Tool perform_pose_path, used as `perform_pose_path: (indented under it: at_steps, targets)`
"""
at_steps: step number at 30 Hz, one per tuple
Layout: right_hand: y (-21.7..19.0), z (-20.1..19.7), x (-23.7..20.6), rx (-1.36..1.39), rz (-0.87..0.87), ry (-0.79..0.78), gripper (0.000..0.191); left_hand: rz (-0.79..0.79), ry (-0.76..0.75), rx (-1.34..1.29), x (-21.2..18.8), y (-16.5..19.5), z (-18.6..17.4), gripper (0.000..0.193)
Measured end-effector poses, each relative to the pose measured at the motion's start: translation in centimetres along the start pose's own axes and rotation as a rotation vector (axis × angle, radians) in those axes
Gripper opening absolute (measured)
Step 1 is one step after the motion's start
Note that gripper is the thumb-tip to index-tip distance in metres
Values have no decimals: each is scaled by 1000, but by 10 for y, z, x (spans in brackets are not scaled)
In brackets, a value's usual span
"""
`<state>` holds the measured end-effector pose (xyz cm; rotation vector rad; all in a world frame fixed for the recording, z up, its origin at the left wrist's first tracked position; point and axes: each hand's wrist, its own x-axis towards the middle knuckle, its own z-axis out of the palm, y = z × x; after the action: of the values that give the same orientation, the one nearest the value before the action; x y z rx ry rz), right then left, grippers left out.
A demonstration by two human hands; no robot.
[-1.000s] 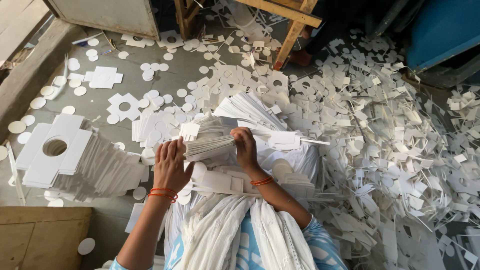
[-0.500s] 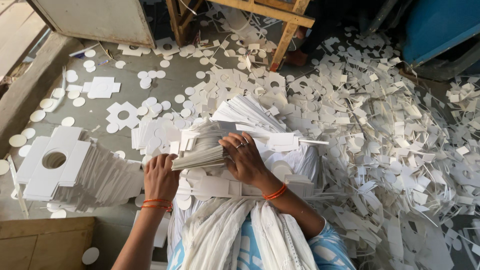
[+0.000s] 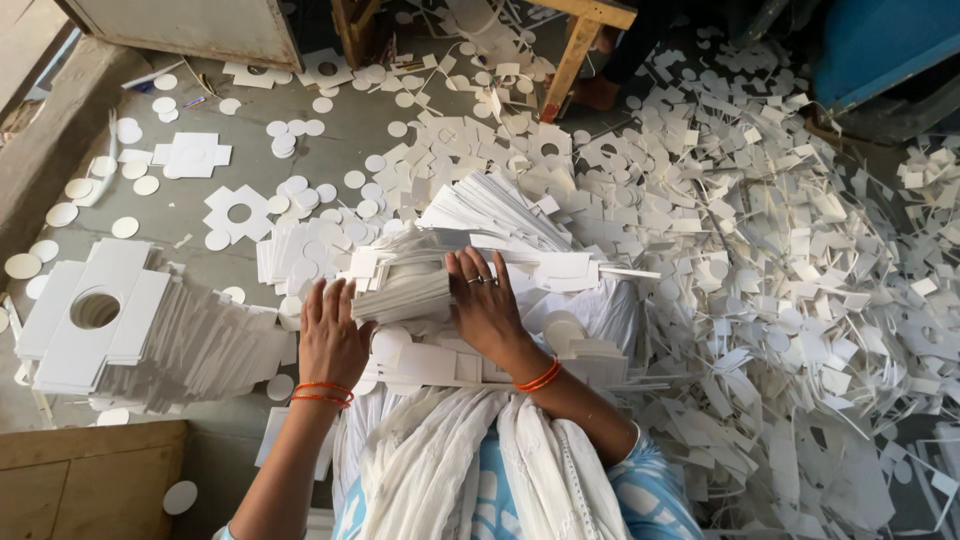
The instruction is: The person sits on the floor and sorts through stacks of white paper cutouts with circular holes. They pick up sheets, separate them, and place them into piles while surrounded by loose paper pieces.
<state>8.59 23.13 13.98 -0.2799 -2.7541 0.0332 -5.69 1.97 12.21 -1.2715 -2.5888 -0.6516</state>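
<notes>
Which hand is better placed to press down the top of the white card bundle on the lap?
Probably the right hand: it lies flat on top of the bundle of white die-cut cards, fingers spread. The left hand sits at the bundle's near-left edge, beside it rather than on top.

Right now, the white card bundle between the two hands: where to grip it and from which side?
Best bet: clamp the card bundle across its stacked thickness at the left end, coming from the left. There the sheet edges lie squared and compact beside the left hand. The right hand rests flat on top; past it the sheets fan out loosely, so that end would probably splay or slip.
</notes>
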Motion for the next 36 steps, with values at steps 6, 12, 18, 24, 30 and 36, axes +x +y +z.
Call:
perform_pose_path:
  at_steps: [6,12,18,24,30,36]
  targets:
    - [7,4,-17,102,65,-99,38,-195,-318,3,-10,2,-24,36]
    - [-14,10,-5,158,36,21,84,-69,-20,81,-13,11,-9,75]
    - [-8,7,-12,10,50,-112,68,-30,-91,114,-21,3,-2,70]
    - [-2,-3,-6,480,13,-140,108,-10,-17,46,-25,1,8,63]
    - [6,-20,0,181,14,183,122,-101,-28,-40,-21,-2,6,64]
    - [-6,-20,-9,-10,89,-5,120,-23,-39,58,-18,12,1,72]
